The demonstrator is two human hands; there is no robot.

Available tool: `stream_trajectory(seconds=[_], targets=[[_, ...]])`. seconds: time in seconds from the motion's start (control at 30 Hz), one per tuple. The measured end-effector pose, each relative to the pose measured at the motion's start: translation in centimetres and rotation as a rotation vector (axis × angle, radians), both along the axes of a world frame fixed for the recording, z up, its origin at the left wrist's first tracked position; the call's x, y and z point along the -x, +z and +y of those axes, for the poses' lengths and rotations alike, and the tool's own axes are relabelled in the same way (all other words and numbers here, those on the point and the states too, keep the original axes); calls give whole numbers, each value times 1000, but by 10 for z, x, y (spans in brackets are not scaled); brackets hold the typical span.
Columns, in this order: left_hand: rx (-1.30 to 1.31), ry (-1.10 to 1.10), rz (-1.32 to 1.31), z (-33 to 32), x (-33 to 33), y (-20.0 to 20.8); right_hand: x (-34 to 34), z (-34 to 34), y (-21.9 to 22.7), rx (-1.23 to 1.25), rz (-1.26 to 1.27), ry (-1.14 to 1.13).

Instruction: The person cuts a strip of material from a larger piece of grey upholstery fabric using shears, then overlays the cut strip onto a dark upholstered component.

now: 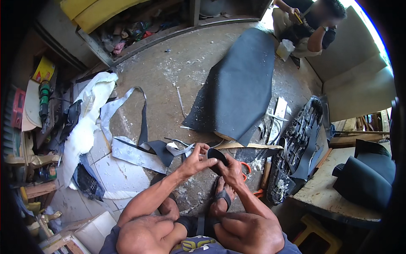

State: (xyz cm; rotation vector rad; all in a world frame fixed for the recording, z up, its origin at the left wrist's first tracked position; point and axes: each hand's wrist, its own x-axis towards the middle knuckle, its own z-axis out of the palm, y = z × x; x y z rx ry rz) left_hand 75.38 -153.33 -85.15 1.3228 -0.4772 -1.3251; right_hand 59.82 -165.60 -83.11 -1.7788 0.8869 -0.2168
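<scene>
I sit low with my knees and sandalled foot at the bottom of the view. My left hand and my right hand meet above the concrete floor. Both pinch a small dark oval piece of sheet material, the left from its left edge, the right from below. Orange-handled scissors lie on the floor just right of my right hand, partly hidden by it.
A large dark sheet lies spread on the floor ahead. Grey strips and offcuts and white foam lie to the left. A black moulded seat base stands right. Another person sits at the far top.
</scene>
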Motion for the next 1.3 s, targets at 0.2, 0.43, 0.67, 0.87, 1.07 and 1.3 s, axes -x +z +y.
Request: stream_trajectory(seconds=[0.2,0.43,0.67,0.87,1.07,1.3], targets=[[-157,-4,-353,-42,-16,-33,27,-43,-41,-74,67,-131],[-226,124,-395,-59,-22,-71,19,-64,-63,22,102,-186],[-325,196,-546,-65,-26,-78,9,-64,-64,11,183,-226],[-353,214,-517,-71,-23,-79,11,-68,-88,45,112,-293],[-326,230,-432,-68,-28,-86,3,-68,-79,22,171,-282],[-319,194,-435,-75,-23,-85,12,-74,-82,32,151,-287]])
